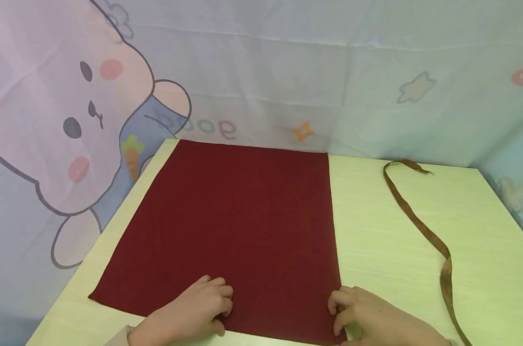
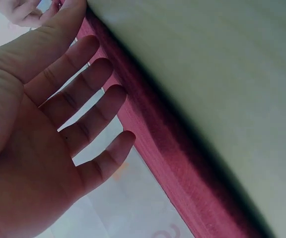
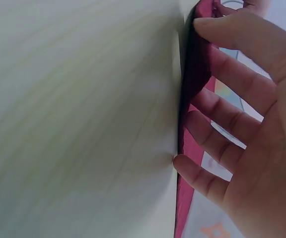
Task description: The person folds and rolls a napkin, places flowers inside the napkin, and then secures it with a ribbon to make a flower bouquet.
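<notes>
A large dark red cloth [image 1: 244, 226] lies spread flat on the light-coloured table. My left hand [image 1: 196, 307] rests at its front edge left of the middle, with loosely bent fingers on the cloth and the thumb by the edge. In the left wrist view those fingers [image 2: 114, 95] are spread apart along the red edge. At the front right corner, my right hand [image 1: 365, 315] pinches the cloth between thumb and forefinger. A bit of the cloth [image 3: 197, 69] stands raised there in the right wrist view, its other fingers spread beside it.
A long brown ribbon [image 1: 421, 228] winds across the right side of the table [image 1: 374, 230], from the back edge to the front. Behind the table hangs a pale printed curtain [image 1: 261, 62] with a cartoon animal.
</notes>
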`<action>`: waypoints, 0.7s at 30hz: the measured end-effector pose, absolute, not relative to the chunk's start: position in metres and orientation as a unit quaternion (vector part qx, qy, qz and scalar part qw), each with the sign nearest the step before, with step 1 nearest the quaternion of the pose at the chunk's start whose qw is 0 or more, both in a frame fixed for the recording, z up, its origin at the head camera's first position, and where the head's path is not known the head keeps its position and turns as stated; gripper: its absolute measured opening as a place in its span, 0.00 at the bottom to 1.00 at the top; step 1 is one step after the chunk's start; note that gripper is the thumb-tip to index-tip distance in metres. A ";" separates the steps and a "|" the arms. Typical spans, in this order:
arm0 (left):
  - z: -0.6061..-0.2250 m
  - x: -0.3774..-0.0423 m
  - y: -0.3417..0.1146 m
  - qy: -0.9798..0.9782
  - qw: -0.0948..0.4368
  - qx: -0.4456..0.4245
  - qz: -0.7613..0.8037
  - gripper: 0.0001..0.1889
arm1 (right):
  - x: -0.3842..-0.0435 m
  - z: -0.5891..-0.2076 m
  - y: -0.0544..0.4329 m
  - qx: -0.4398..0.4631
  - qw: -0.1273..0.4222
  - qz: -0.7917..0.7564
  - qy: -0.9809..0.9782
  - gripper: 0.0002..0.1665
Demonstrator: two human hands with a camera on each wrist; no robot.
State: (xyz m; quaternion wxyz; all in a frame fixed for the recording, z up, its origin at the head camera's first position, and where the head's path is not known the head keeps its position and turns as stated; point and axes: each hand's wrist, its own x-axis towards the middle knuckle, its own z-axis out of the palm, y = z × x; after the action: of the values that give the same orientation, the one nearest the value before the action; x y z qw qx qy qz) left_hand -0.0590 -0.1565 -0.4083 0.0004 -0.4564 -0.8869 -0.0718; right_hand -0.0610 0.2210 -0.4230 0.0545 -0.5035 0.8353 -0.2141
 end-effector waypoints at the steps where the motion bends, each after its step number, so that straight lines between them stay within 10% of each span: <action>1: -0.408 -0.059 -0.157 -0.886 0.003 -0.459 -0.072 0.15 | -0.061 -0.423 0.221 -0.505 0.051 -0.213 0.835 0.04; 21: -0.406 -0.054 -0.155 -0.880 0.043 -0.472 -0.015 0.15 | -0.085 -0.417 0.212 -0.528 -0.075 -0.211 0.819 0.09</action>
State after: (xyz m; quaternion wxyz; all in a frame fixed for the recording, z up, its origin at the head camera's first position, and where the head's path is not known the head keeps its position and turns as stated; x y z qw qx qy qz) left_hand -0.0540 -0.1546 -0.4063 0.0426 -0.4722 -0.8803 -0.0154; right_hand -0.0850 0.2119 -0.4166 -0.0749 -0.5276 0.8195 -0.2109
